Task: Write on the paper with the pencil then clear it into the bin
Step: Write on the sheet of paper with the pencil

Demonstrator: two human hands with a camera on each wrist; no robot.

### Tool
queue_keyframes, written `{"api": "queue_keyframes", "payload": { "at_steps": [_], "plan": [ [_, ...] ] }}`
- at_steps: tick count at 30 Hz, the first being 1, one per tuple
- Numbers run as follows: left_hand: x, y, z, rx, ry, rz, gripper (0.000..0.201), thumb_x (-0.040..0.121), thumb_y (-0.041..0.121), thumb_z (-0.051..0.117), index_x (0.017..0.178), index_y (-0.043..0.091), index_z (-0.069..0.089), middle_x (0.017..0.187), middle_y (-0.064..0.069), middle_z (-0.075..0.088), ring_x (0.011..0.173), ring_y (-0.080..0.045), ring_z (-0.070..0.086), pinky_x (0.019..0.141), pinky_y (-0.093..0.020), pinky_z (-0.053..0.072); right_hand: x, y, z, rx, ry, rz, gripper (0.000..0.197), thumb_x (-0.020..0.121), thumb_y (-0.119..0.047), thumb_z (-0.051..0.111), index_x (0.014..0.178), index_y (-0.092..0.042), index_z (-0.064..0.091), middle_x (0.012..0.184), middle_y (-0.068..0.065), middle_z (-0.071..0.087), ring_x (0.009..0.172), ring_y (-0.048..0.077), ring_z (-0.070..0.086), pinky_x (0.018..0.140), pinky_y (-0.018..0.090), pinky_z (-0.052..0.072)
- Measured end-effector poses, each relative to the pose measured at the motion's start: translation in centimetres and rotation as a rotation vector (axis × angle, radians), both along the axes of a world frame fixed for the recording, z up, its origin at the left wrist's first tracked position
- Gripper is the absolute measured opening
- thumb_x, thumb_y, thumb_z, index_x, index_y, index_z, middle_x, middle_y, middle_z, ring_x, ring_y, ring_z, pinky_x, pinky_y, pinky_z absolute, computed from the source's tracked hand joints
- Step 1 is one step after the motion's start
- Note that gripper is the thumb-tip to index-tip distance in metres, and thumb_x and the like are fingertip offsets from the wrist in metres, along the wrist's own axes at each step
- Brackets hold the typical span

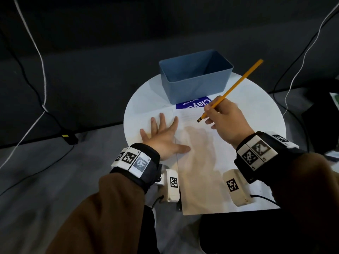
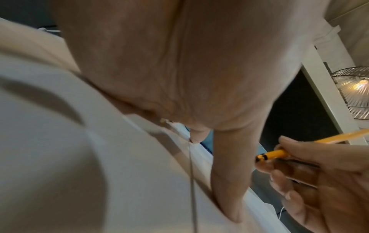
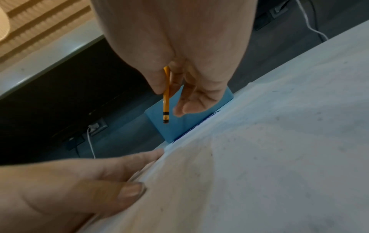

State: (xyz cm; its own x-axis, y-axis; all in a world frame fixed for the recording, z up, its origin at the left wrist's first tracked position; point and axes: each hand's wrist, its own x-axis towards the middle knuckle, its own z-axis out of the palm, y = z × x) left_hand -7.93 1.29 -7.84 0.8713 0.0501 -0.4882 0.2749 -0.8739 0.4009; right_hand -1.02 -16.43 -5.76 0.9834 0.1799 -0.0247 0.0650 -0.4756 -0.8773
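A white sheet of paper [image 1: 201, 153] lies on the round white table [image 1: 256, 110]. My left hand [image 1: 161, 136] lies flat with spread fingers on the paper's left edge, pressing it down. My right hand [image 1: 225, 121] grips a yellow pencil [image 1: 236, 85] over the paper's far part. The pencil's black-banded end points down and hangs just above the sheet. In the right wrist view the pencil [image 3: 166, 102] hangs in front of the blue bin [image 3: 179, 126]. The open blue bin [image 1: 194, 83] stands empty at the table's far side.
A blue printed card [image 1: 194, 104] lies between bin and paper. Black and white cables run over the grey floor, with a power adapter [image 1: 69, 138] to the left. Dark equipment stands off the table's right side. The paper's near edge overhangs the table.
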Motion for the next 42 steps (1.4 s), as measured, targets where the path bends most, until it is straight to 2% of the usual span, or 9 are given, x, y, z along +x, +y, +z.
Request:
{"api": "queue_keyframes", "payload": {
  "at_steps": [7, 12, 19, 22, 25, 29, 36, 40, 42],
  "plan": [
    [0.2, 0.0, -0.4, 0.028, 0.022, -0.004, 0.110, 0.084, 0.068, 0.060, 0.154, 0.040, -0.019, 0.157, 0.001, -0.039, 0.144, -0.026, -0.037, 0.116, -0.062, -0.014, 0.1, 2.1, 0.3, -0.231, -0.106, 0.308, 0.008, 0.092, -0.014, 0.072, 0.085, -0.014, 0.067, 0.075, -0.003, 0.074, 0.069, 0.004, 0.070, 0.068, 0.015, 0.053],
    [0.3, 0.1, -0.5, 0.030, 0.021, -0.009, 0.110, 0.083, 0.069, 0.061, 0.155, 0.040, -0.017, 0.157, 0.001, -0.039, 0.144, -0.026, -0.036, 0.116, -0.062, -0.014, 0.4, 3.2, 0.7, -0.371, -0.176, 0.351, 0.015, 0.082, -0.012, 0.080, 0.079, -0.018, 0.066, 0.077, -0.003, 0.071, 0.075, 0.012, 0.066, 0.066, 0.023, 0.048],
    [0.5, 0.2, -0.7, 0.034, 0.038, -0.020, 0.111, 0.082, 0.070, 0.061, 0.154, 0.042, -0.018, 0.157, 0.001, -0.039, 0.144, -0.026, -0.037, 0.116, -0.062, -0.013, 0.7, 4.2, 0.5, -0.436, -0.249, 0.429, 0.019, 0.093, -0.024, 0.073, 0.084, -0.007, 0.067, 0.075, 0.005, 0.072, 0.074, 0.019, 0.068, 0.074, 0.033, 0.058],
    [0.5, 0.2, -0.7, 0.041, 0.042, -0.022, 0.111, 0.082, 0.070, 0.061, 0.153, 0.043, -0.019, 0.157, 0.001, -0.040, 0.144, -0.026, -0.037, 0.116, -0.063, -0.012, 0.5, 4.5, 0.5, -0.438, -0.250, 0.460, 0.018, 0.092, -0.022, 0.074, 0.081, -0.010, 0.065, 0.073, 0.000, 0.070, 0.075, 0.016, 0.067, 0.069, 0.027, 0.054],
    [0.5, 0.1, -0.5, 0.050, 0.054, -0.033, 0.110, 0.083, 0.070, 0.061, 0.153, 0.043, -0.019, 0.156, 0.001, -0.041, 0.144, -0.027, -0.037, 0.116, -0.063, -0.013, 0.4, 4.8, 0.5, -0.477, -0.271, 0.482, 0.023, 0.092, -0.021, 0.075, 0.076, -0.016, 0.059, 0.072, -0.006, 0.064, 0.071, 0.009, 0.060, 0.060, 0.015, 0.040],
    [0.5, 0.1, -0.2, 0.072, 0.081, -0.045, 0.110, 0.084, 0.070, 0.059, 0.153, 0.041, -0.022, 0.154, 0.001, -0.044, 0.143, -0.028, -0.038, 0.116, -0.064, -0.012, 0.8, 4.9, 0.6, -0.528, -0.319, 0.447, 0.025, 0.093, -0.024, 0.073, 0.075, -0.014, 0.058, 0.075, 0.003, 0.066, 0.071, 0.018, 0.062, 0.062, 0.024, 0.048],
    [0.5, 0.0, -0.1, 0.079, 0.090, -0.049, 0.110, 0.085, 0.069, 0.059, 0.153, 0.041, -0.022, 0.154, 0.000, -0.045, 0.142, -0.029, -0.039, 0.115, -0.064, -0.012, 0.9, 5.0, 0.6, -0.540, -0.317, 0.433, 0.026, 0.092, -0.025, 0.074, 0.074, -0.012, 0.058, 0.073, 0.004, 0.065, 0.072, 0.021, 0.063, 0.065, 0.032, 0.054],
    [0.6, 0.1, -0.1, 0.070, 0.094, -0.053, 0.110, 0.085, 0.069, 0.060, 0.153, 0.041, -0.022, 0.154, 0.000, -0.045, 0.142, -0.029, -0.039, 0.115, -0.065, -0.012, 0.7, 5.2, 0.5, -0.540, -0.311, 0.452, 0.032, 0.092, -0.024, 0.075, 0.069, -0.019, 0.053, 0.073, 0.000, 0.063, 0.072, 0.017, 0.061, 0.059, 0.020, 0.046],
    [0.5, 0.0, 0.0, 0.081, 0.098, -0.055, 0.111, 0.084, 0.070, 0.059, 0.152, 0.040, -0.023, 0.154, 0.000, -0.045, 0.142, -0.029, -0.039, 0.116, -0.064, -0.012, 1.0, 4.9, 0.5, -0.536, -0.300, 0.434, 0.028, 0.091, -0.025, 0.075, 0.073, -0.017, 0.056, 0.075, 0.003, 0.064, 0.074, 0.019, 0.061, 0.063, 0.026, 0.050]
  ]
}}
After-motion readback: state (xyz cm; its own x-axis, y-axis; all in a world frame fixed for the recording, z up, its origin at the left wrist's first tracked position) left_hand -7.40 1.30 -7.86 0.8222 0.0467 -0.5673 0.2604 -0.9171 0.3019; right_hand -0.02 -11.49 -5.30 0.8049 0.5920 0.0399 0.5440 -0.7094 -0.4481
